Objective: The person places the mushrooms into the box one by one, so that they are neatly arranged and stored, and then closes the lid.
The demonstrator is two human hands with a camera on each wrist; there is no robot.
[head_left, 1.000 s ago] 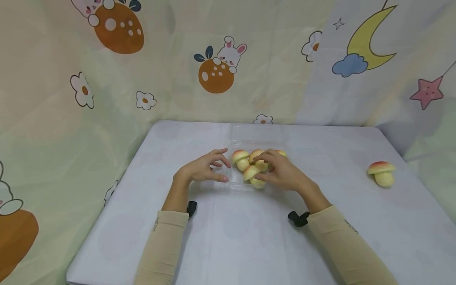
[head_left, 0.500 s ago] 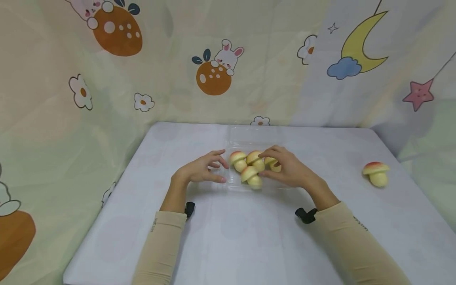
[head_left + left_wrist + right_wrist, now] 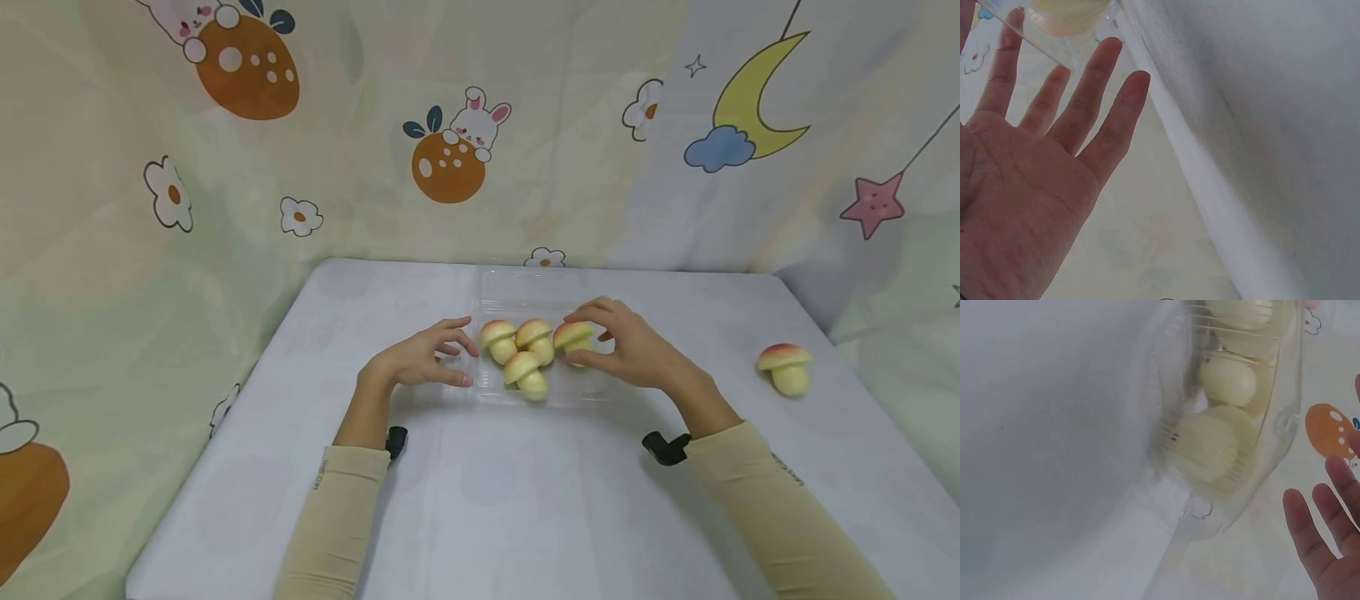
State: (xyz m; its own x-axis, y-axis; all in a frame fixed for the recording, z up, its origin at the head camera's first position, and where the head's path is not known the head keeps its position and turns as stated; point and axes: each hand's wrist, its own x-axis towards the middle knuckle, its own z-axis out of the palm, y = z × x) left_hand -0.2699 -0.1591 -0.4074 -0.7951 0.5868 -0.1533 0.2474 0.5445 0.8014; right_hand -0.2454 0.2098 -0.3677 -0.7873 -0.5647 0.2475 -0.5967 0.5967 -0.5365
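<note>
A clear plastic box with its lid folded back stands at mid-table. Inside lie several yellow mushroom-shaped pieces with red-tinted caps. Beside the box's left wall is my left hand, its fingers spread and slightly bent, holding nothing; the left wrist view shows its bare palm. My right hand hovers at the right end of the box, thumb and fingers apart around the rightmost mushroom-shaped piece. In the right wrist view its fingers are straight and apart from the box.
Another mushroom-shaped piece sits alone on the white table at the right. Behind the table hangs a cloth backdrop printed with rabbits, flowers and a moon.
My right hand has moved right, away from the middle pieces, letting go of the piece it was at and uncovering those in the box. The left hand has stayed at the box's left side.
</note>
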